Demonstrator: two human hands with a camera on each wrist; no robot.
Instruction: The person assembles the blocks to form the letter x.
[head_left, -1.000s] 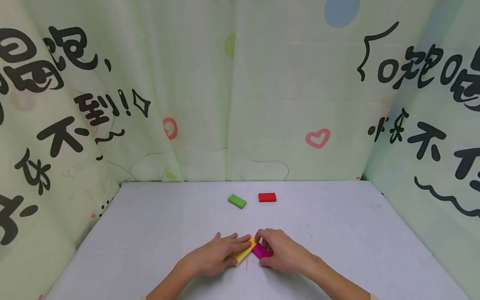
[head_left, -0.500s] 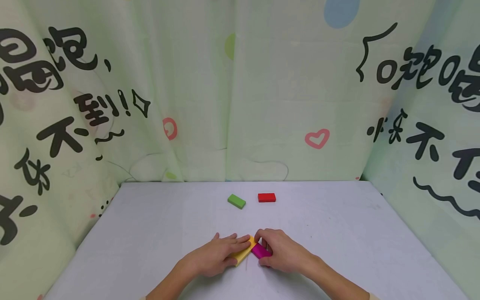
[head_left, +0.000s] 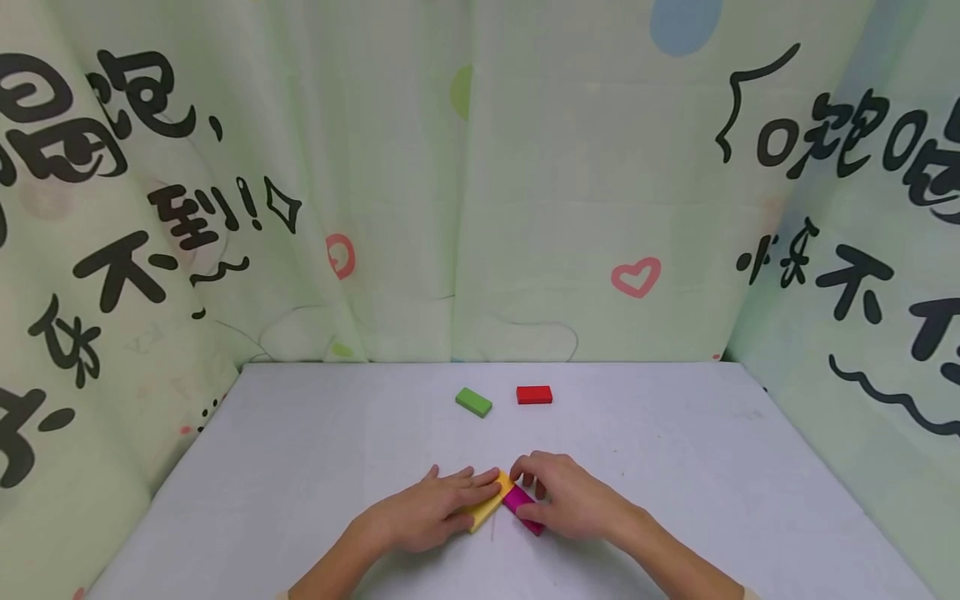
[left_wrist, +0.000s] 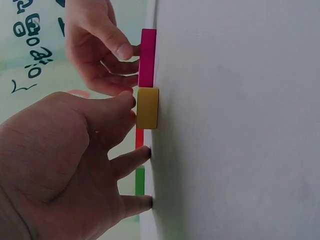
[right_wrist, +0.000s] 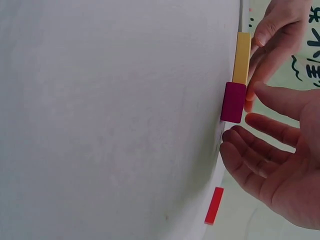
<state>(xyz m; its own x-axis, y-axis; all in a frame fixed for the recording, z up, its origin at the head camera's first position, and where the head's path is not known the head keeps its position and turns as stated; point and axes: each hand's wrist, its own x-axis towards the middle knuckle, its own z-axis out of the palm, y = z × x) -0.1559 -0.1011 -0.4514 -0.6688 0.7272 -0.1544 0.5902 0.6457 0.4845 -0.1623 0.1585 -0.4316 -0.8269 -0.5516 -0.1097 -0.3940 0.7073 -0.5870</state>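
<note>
A yellow block [head_left: 484, 513] and a magenta block [head_left: 516, 499] lie on the white table, end to side, forming an angled corner in the head view. My left hand [head_left: 427, 510] rests on the yellow block with its fingers spread and fairly straight. Its thumb and index finger touch the block's top in the left wrist view, while other fingertips reach the table. Above the magenta block hovers my right hand [head_left: 573, 498], fingers loosely bent. In the right wrist view its thumb and fingers stand apart from the magenta block [right_wrist: 233, 102], holding nothing.
Farther back on the table [head_left: 337, 433] lie a green block [head_left: 474, 402] and a red block [head_left: 534, 395], side by side with a gap. A pale green curtain [head_left: 540, 183] with black writing encloses the back and both sides.
My right hand has let go of the magenta block and lifted slightly up and away, showing more of it. The left hand stays in place on the yellow block.
</note>
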